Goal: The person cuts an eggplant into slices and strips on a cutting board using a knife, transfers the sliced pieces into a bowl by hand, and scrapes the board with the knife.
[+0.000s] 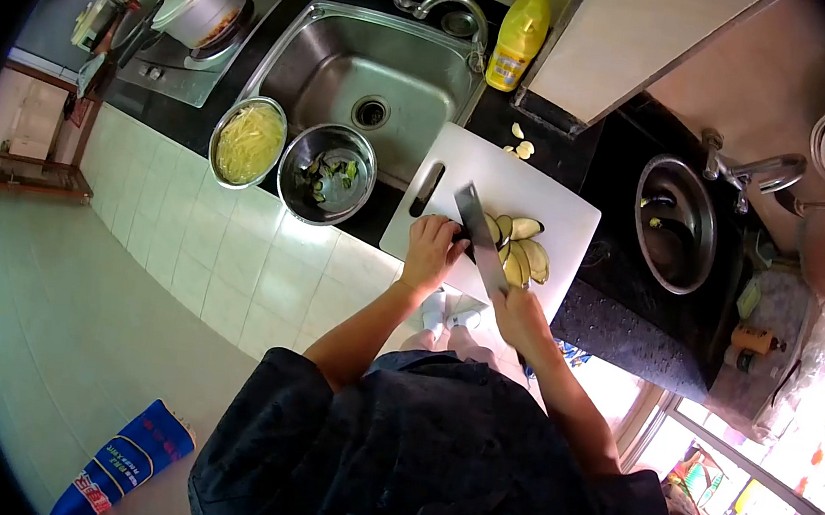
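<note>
On the white cutting board (563,213), my right hand (519,315) grips a broad kitchen knife (481,237) by its handle. The blade stands beside my left hand (432,253), whose curled fingers hold a dark-skinned eggplant (463,235), largely hidden by the fingers and blade. Several oval eggplant slices (529,260), pale with dark rims, lie overlapping on the board at the knife's right side. Peeled garlic cloves (524,150) sit on the black counter just behind the board.
Left of the board stand a steel bowl (285,179) with dark and green scraps and a bowl of pale shreds (248,145). Behind them is the sink (403,60). A yellow bottle (520,38) stands by the wall. A round basin (675,250) sits to the right.
</note>
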